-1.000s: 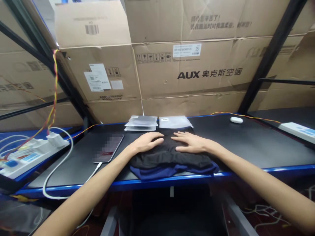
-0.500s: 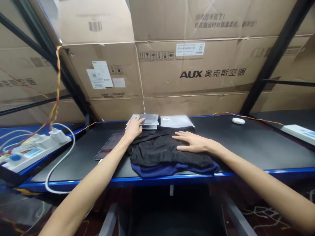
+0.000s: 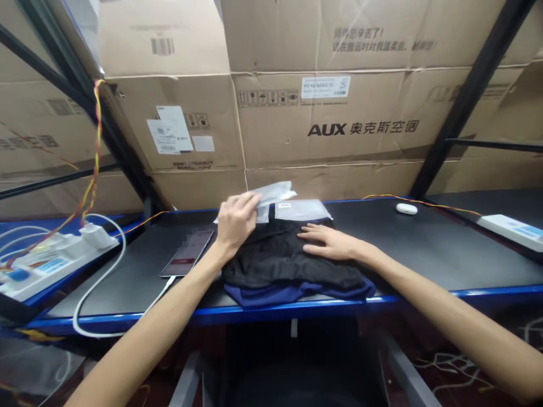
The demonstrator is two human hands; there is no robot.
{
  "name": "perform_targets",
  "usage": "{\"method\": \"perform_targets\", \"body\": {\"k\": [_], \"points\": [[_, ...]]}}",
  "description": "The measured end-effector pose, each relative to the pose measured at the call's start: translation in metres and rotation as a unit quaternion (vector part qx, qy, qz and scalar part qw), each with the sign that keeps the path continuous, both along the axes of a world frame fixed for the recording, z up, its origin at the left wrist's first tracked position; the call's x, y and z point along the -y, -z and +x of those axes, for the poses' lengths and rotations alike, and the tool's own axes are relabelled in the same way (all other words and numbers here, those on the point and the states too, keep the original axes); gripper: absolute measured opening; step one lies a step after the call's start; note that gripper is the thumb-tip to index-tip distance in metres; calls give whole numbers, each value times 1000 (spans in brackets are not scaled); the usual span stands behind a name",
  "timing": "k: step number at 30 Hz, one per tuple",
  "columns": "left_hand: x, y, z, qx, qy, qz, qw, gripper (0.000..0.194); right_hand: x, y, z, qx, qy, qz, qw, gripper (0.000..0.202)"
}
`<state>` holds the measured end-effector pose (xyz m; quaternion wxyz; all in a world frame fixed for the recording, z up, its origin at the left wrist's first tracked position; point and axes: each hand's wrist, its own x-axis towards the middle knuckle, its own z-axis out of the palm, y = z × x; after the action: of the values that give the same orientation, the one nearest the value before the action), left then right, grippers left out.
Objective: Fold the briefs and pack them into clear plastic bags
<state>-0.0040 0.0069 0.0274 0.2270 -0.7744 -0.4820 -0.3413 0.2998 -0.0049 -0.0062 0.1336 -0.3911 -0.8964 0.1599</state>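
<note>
My left hand [image 3: 238, 219] is closed on a frosted plastic bag [image 3: 275, 194], which is lifted and tilted above the back of the shelf. Part of another plastic bag [image 3: 263, 215] shows beneath it. A further flat frosted bag [image 3: 302, 209] with a small white label lies to the right. My right hand [image 3: 328, 241] rests with fingers spread on a black garment [image 3: 288, 260]. Under that garment, a dark blue cloth [image 3: 271, 295] sticks out along the front edge.
A tablet or phone [image 3: 188, 254] with a white cable lies left of the garments. White power strips [image 3: 55, 263] sit at the far left and a white strip [image 3: 515, 230] at the right. A small white case [image 3: 406, 208] lies behind. Cardboard [image 3: 280, 130] walls the back.
My left hand has gone from lying on the stacked bags to gripping the top one and raising it, tilted to the right. My right hand stays on the black garment.
</note>
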Motion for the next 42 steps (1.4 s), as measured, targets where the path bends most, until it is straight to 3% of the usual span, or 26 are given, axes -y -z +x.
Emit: {"method": "perform_targets", "body": {"k": [4, 8, 11, 14, 17, 19, 23, 28, 39, 42], "points": [[23, 18, 23, -114, 108, -69, 985, 41, -11, 0, 12, -2, 41, 65, 997, 52], [26, 30, 34, -183, 220, -159, 945, 37, -20, 1, 25, 32, 56, 93, 994, 38], [22, 24, 27, -153, 267, -205, 929, 42, -20, 0, 27, 35, 52, 98, 993, 38], [22, 12, 13, -148, 313, -266, 900, 67, -18, -2, 24, 10, 107, 126, 986, 38], [22, 2, 3, -134, 312, -301, 891, 88, -15, 0, 20, -30, 142, 159, 977, 43], [21, 0, -1, -132, 299, -305, 894, 89, -12, 1, 16, -42, 105, 153, 982, 49], [14, 3, -5, -124, 296, -285, 903, 72, -4, -2, 11, -10, 24, 97, 995, 54], [0, 12, -12, -92, 280, -231, 927, 28, 1, -12, 13, 22, 44, 85, 995, 46], [-16, 23, -24, -129, 289, -187, 930, 19, 8, -19, 4, 124, 98, 166, 973, 36], [-18, 25, -23, -122, 284, -178, 934, 17, 8, -14, 3, 106, 94, 196, 970, 34]]}}
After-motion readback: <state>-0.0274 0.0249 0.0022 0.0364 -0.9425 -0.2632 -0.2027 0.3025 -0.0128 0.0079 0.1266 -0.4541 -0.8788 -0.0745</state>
